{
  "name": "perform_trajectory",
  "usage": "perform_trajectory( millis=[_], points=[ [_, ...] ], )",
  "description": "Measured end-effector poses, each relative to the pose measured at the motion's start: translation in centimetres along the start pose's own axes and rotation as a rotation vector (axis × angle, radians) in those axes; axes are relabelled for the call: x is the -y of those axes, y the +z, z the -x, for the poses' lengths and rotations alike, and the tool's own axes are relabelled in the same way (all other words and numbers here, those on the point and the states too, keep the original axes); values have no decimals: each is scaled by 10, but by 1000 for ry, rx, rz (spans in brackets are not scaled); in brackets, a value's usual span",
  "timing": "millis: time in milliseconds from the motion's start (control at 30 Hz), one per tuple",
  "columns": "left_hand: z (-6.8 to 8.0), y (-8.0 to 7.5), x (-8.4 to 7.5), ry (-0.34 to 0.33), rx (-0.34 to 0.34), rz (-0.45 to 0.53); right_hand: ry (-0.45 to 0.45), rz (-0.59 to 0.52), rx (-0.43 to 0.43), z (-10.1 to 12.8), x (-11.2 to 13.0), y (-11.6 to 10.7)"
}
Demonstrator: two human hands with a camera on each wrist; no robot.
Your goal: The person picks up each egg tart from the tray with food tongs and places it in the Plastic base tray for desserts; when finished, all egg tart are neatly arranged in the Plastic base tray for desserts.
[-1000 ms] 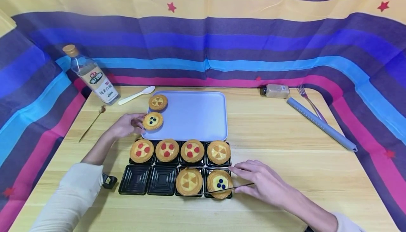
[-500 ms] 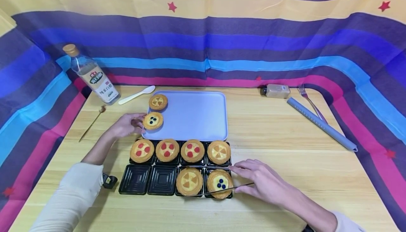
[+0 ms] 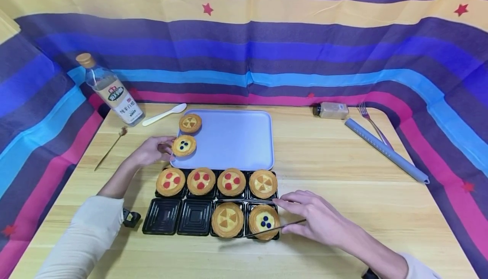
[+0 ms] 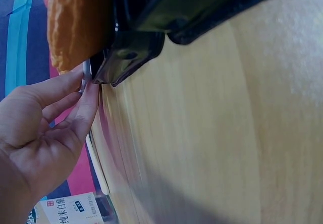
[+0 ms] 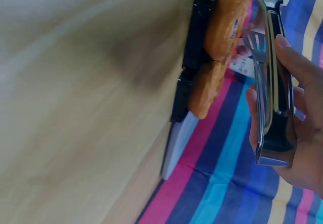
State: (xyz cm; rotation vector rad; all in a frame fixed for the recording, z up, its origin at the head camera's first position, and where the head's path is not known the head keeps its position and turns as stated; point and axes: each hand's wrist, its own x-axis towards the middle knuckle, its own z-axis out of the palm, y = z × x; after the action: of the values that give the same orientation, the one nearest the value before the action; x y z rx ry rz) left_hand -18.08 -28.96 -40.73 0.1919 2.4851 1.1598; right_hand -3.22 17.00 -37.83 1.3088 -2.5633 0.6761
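Note:
My right hand grips a pair of metal tongs between thumb and fingers. The tongs' arms are spread apart, one on each side of the lower-row tarts: an egg tart with orange wedges and one with dark berries. Both tarts sit in black plastic trays. With thumb and fingers, my left hand pinches the left rim of the lavender tray. A berry-topped tart and a wedge-topped tart lie on that tray, close to the left fingers.
Three red-topped tarts and a wedge-topped tart fill the upper black row. Two black trays hold nothing. Around them lie a leaning bottle, white spoon, thin stick, small jar, fork and grey bar.
The tongs' near tip has drawn slightly back to the right, off the wedge-topped tart's edge. Both hands stay almost where they were, and the tarts have not moved.

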Motion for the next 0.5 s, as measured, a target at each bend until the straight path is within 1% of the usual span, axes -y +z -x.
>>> perform_trajectory(
  millis=[233,500],
  points=[
    [0,1,-1,4,7,-3,-8,-16,-24,-16,3,-10],
    [1,-1,0,-2,13,2,19,10,-39,-49,-6,-11]
  ],
)
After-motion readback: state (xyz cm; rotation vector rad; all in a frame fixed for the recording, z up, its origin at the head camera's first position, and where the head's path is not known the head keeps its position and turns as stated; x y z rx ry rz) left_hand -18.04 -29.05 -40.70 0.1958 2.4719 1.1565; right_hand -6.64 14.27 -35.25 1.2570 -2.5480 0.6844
